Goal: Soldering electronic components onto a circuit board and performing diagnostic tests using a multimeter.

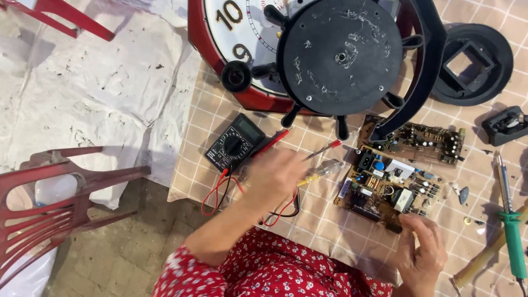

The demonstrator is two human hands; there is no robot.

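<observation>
My left hand point(275, 177) is blurred and closed around a yellow, clear-handled screwdriver point(323, 170) that points right toward a circuit board point(385, 190). A thin red-tipped probe point(329, 147) also sticks out from above this hand. Just left of it lies a black multimeter point(234, 144) with red and black leads point(217, 192) looping under my wrist. My right hand point(421, 250) grips the board's near right edge with its fingertips. A second brown circuit board point(423, 142) lies just beyond the first.
A red-rimmed wall clock point(220, 49) with a black ship-wheel disc point(338, 55) on it fills the top. A black round part point(473, 63) and a black clip point(506, 125) lie at the right, with a green soldering iron point(511, 231). A red plastic chair point(49, 203) stands at the left.
</observation>
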